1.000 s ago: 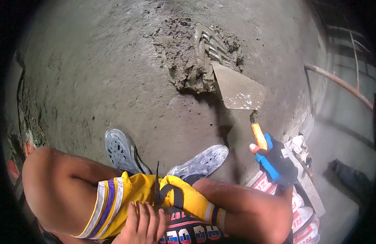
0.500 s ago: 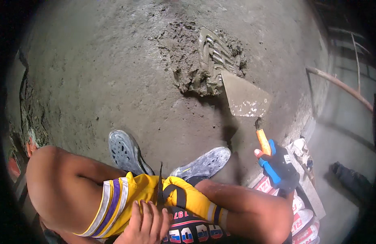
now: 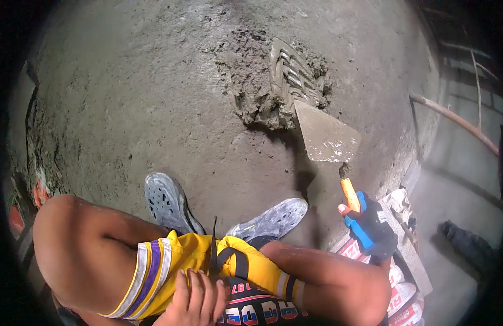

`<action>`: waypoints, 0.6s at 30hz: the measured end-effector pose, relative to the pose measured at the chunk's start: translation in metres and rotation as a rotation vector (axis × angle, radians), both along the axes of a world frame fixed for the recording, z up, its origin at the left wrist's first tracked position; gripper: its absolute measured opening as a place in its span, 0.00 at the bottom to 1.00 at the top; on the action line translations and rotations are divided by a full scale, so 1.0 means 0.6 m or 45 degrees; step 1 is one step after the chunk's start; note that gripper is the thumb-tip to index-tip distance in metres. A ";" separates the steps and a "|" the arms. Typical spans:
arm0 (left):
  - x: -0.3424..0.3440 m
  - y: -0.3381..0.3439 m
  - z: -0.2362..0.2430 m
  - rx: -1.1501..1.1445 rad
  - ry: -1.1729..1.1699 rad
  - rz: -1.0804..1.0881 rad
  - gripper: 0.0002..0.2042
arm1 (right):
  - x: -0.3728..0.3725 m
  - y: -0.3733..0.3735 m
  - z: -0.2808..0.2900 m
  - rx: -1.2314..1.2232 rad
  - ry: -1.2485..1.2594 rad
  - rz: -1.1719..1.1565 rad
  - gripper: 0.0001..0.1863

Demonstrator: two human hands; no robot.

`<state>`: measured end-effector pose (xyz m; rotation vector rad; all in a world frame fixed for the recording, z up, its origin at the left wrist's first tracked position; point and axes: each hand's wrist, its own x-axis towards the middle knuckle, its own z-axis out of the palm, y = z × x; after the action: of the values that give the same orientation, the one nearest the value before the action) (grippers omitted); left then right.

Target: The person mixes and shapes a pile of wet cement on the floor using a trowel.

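Gloved in black with a blue strap, my right hand (image 3: 371, 225) is closed round the yellow-orange handle of a trowel (image 3: 326, 136). The trowel's broad grey blade points away from me, its tip touching a heap of wet mortar (image 3: 257, 100). Curved ridges mark the heap's surface just past the tip. My left hand (image 3: 193, 299) is bare and rests near my lap over the yellow shorts (image 3: 181, 258), fingers stretched out and holding nothing.
Rough grey cement (image 3: 126, 108) spreads around the heap. My two grey clogs (image 3: 276, 217) stand on it. White-and-red bags (image 3: 406, 304) and a pale cloth (image 3: 399, 204) lie at right. Beyond them are a pole (image 3: 458, 119) and a dark object (image 3: 466, 244). Orange items (image 3: 40, 194) sit far left.
My right hand and the trowel have shifted slightly left, and the blade has dropped back a little toward me. My left hand stays where it was.
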<state>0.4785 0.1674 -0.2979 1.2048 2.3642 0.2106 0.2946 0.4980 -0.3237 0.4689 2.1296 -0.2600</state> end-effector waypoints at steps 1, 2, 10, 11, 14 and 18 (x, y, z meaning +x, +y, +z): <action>-0.001 0.001 0.002 -0.002 -0.003 0.020 0.17 | 0.004 0.002 0.000 0.028 0.003 -0.006 0.16; -0.001 0.002 0.003 -0.003 -0.006 0.039 0.17 | 0.006 0.003 0.001 0.056 0.007 -0.012 0.16; -0.002 0.004 -0.001 -0.021 0.008 0.006 0.17 | 0.017 -0.009 -0.010 -0.048 0.001 -0.005 0.16; -0.004 0.005 -0.003 -0.021 -0.007 0.014 0.17 | 0.020 -0.011 -0.010 -0.057 -0.007 -0.011 0.16; -0.005 0.005 0.000 -0.032 -0.013 0.006 0.17 | 0.027 -0.013 -0.003 -0.091 -0.025 -0.039 0.16; -0.001 0.003 -0.004 -0.027 -0.015 -0.001 0.17 | 0.030 -0.023 0.002 -0.108 -0.060 -0.064 0.15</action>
<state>0.4776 0.1693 -0.3001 1.1910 2.3503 0.1911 0.3127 0.4843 -0.3223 0.4749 2.0541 -0.3627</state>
